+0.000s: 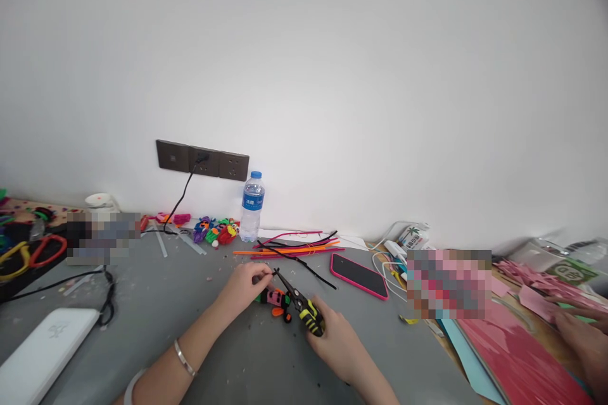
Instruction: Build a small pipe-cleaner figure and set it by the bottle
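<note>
My right hand (338,340) is closed round the yellow and black handles of a pair of needle-nose pliers (299,300). The jaws point up and left, at the fingertips of my left hand (244,285). Those fingers pinch a short black pipe cleaner (273,273), whose end lies at the tip of the pliers; whether the jaws grip it I cannot tell. Just below, a small figure of pink, green, orange and black pipe cleaners (274,298) rests on the grey tabletop (213,354), partly behind my left hand.
Loose pipe cleaners (294,250) lie ahead, near a water bottle (251,209) and finished colourful figures (221,231). A pink-cased phone (359,276) lies to the right, a white power bank (50,354) and scissors (47,252) to the left. Another person's hand (582,335) is at far right.
</note>
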`<state>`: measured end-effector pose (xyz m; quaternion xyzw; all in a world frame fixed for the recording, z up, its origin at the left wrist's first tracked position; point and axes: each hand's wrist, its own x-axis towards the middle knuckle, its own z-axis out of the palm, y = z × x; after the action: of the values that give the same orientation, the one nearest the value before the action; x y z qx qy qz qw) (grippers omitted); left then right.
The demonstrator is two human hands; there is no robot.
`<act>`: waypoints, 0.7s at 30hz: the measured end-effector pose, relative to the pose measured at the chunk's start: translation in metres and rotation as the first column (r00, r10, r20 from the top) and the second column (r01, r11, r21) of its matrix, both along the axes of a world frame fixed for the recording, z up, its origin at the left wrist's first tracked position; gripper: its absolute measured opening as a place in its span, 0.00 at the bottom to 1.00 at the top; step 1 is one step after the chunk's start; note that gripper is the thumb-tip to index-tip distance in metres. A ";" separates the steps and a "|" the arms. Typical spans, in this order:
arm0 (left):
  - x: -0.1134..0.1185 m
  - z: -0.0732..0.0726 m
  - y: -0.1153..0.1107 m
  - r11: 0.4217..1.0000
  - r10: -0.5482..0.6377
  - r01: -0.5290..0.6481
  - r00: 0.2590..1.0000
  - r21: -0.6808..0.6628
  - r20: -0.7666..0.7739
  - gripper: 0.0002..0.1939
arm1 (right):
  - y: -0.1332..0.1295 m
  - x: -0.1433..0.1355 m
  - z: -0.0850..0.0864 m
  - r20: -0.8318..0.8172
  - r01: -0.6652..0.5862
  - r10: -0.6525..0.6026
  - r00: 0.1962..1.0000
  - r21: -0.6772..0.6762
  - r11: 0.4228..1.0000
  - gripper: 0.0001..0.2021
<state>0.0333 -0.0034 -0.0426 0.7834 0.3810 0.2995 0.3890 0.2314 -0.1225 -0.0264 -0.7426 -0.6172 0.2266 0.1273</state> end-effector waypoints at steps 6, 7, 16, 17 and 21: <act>-0.002 0.001 0.001 0.998 0.024 -0.021 0.999 -0.064 0.047 0.12 | 0.001 0.004 0.005 -0.183 0.032 -0.031 0.983 0.001 0.999 0.20; -0.002 0.001 0.002 0.997 0.038 -0.034 0.998 -0.071 0.049 0.12 | 0.001 0.005 0.005 -0.221 0.033 -0.033 0.975 0.000 0.999 0.20; -0.002 0.000 0.003 0.990 0.077 -0.063 0.990 -0.123 0.118 0.09 | 0.005 0.013 0.014 -0.367 -0.041 0.016 0.930 -0.061 0.997 0.18; -0.001 0.001 0.002 0.989 0.070 -0.052 0.989 -0.141 0.132 0.09 | 0.004 0.012 0.013 -0.355 -0.046 0.026 0.935 -0.048 0.998 0.17; 0.001 0.002 0.001 0.976 0.031 0.012 0.981 -0.215 0.193 0.11 | 0.000 0.006 0.009 -0.267 -0.047 0.043 0.963 -0.009 0.999 0.14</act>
<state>0.0346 -0.0025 -0.0405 0.7016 0.3749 0.3337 0.5058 0.2376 -0.1222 -0.0169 -0.6921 -0.6094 0.3320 0.1987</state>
